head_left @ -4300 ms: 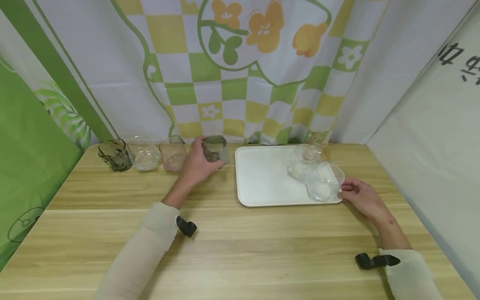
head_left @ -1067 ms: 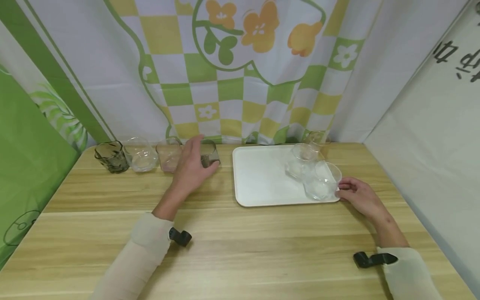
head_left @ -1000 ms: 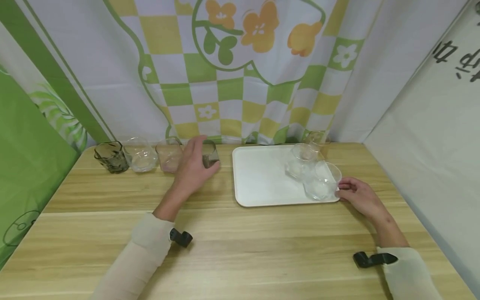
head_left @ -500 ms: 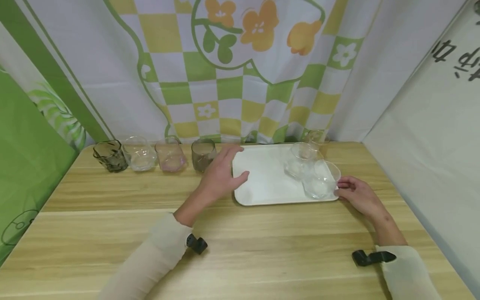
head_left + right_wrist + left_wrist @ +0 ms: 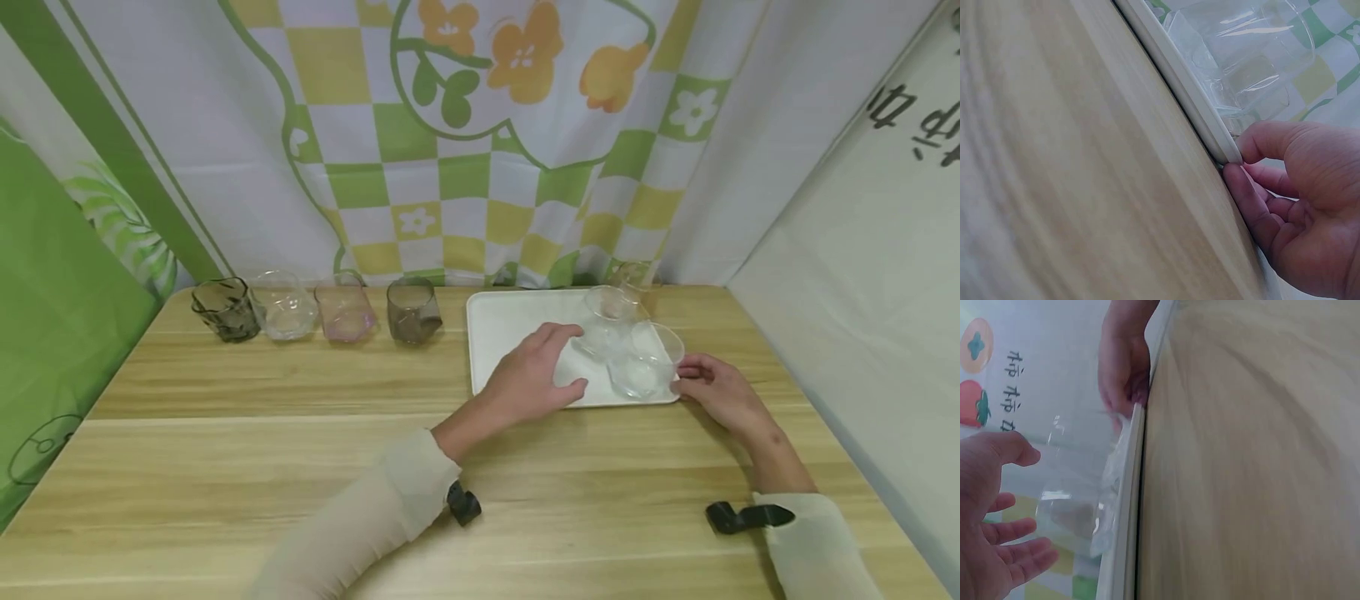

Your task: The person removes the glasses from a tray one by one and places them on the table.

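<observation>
Partly, the left hand (image 5: pixel 529 377) hides the white tray (image 5: pixel 497 325).

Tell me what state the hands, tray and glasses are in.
Tray: face up
Left hand: open, holding nothing
Right hand: pinching the tray's corner
Near tray glass: upright
Far tray glass: upright
Amber glass: upright, partly hidden
Brown glass: upright
Pink glass: upright
Clear row glass: upright
Grey glass: upright

Soft, even light leaves glints on glasses (image 5: pixel 1244 44).
</observation>
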Motion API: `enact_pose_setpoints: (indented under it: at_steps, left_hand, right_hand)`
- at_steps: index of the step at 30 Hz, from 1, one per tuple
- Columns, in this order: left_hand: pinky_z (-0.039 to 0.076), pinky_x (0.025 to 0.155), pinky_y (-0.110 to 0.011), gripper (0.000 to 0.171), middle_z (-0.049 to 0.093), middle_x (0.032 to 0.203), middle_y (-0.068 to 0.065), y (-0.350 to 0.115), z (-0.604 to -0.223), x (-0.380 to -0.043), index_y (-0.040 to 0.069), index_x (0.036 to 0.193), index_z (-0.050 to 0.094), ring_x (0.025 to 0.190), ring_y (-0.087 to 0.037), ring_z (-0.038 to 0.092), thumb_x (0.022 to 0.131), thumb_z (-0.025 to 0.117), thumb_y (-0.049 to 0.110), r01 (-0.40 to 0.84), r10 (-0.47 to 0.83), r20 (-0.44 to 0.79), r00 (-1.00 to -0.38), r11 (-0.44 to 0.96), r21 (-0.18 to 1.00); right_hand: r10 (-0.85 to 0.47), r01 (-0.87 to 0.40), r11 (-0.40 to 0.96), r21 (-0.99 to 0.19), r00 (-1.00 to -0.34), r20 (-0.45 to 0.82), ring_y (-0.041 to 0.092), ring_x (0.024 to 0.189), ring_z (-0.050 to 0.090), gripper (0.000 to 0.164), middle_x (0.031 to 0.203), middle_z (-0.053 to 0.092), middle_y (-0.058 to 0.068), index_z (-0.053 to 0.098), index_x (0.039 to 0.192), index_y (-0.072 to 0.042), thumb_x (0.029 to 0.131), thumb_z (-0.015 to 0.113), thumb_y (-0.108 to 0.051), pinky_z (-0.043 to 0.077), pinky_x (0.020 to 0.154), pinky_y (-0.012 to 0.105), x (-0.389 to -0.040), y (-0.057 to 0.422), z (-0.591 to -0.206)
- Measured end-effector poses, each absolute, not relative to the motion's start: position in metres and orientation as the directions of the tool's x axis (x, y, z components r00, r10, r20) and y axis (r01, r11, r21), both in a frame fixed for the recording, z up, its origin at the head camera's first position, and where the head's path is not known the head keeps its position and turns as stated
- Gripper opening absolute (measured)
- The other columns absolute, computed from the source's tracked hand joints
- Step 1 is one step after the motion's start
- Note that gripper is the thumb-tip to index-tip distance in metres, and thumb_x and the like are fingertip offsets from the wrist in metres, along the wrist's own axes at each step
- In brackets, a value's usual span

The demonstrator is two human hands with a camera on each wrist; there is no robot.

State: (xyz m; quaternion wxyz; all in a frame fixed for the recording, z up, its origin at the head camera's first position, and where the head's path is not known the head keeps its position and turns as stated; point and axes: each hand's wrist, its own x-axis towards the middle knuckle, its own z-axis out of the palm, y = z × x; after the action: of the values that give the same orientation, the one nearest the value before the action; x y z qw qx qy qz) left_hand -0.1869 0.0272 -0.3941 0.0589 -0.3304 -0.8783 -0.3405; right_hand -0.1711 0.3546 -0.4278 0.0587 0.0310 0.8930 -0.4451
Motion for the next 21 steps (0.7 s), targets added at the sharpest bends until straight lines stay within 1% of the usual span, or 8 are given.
enact_pose_setpoints:
  at_steps: [4, 8, 15, 21]
  left_hand:
    - [0.054, 0.083, -0.034, 0.068, 0.052, 0.143, -0.003, 0.054, -0.398, -0.185, 0.017, 0.150, 0.047, 0.119, -0.019, 0.060, 0.090, 0.075, 0.034, 0.638, 0.558, 0.334, -0.760, 0.543, 0.546]
    - [0.054, 0.084, -0.033, 0.074, 0.050, 0.145, -0.003, 0.078, -0.400, -0.183, 0.019, 0.153, 0.044, 0.118, -0.019, 0.060, 0.089, 0.077, 0.037, 0.638, 0.557, 0.332, -0.761, 0.553, 0.536]
    - [0.053, 0.083, -0.030, 0.079, 0.046, 0.151, -0.003, 0.108, -0.401, -0.179, 0.022, 0.156, 0.041, 0.120, -0.017, 0.058, 0.089, 0.078, 0.041, 0.607, 0.529, 0.321, -0.785, 0.556, 0.567]
    - [0.053, 0.083, -0.029, 0.083, 0.047, 0.148, -0.003, 0.122, -0.405, -0.181, 0.020, 0.156, 0.039, 0.121, -0.017, 0.057, 0.087, 0.079, 0.045, 0.591, 0.488, 0.339, -0.804, 0.604, 0.535]
  right_hand:
    - [0.001, 0.104, 0.612, -0.784, -0.991, -0.130, 0.000, 0.092, 0.057, 0.051, 0.127, 0.057, 0.025, 0.050, 0.135, 0.011, 0.098, 0.068, -0.019, 0.052, 0.079, 0.016, -0.170, 0.356, -0.427]
    - [0.000, 0.103, 0.608, -0.787, -0.992, -0.129, 0.000, 0.092, 0.057, 0.052, 0.127, 0.058, 0.026, 0.049, 0.135, 0.011, 0.098, 0.068, -0.020, 0.052, 0.078, 0.017, -0.170, 0.357, -0.426]
    - [0.009, 0.112, 0.613, -0.782, -0.991, -0.135, 0.000, 0.093, 0.057, 0.051, 0.127, 0.058, 0.025, 0.049, 0.136, 0.011, 0.099, 0.068, -0.020, 0.052, 0.078, 0.016, -0.170, 0.358, -0.428]
    - [0.004, 0.103, 0.640, -0.761, -0.991, -0.130, 0.004, 0.097, 0.057, 0.053, 0.129, 0.059, 0.025, 0.050, 0.137, 0.008, 0.099, 0.067, -0.024, 0.050, 0.079, 0.016, -0.171, 0.357, -0.427]
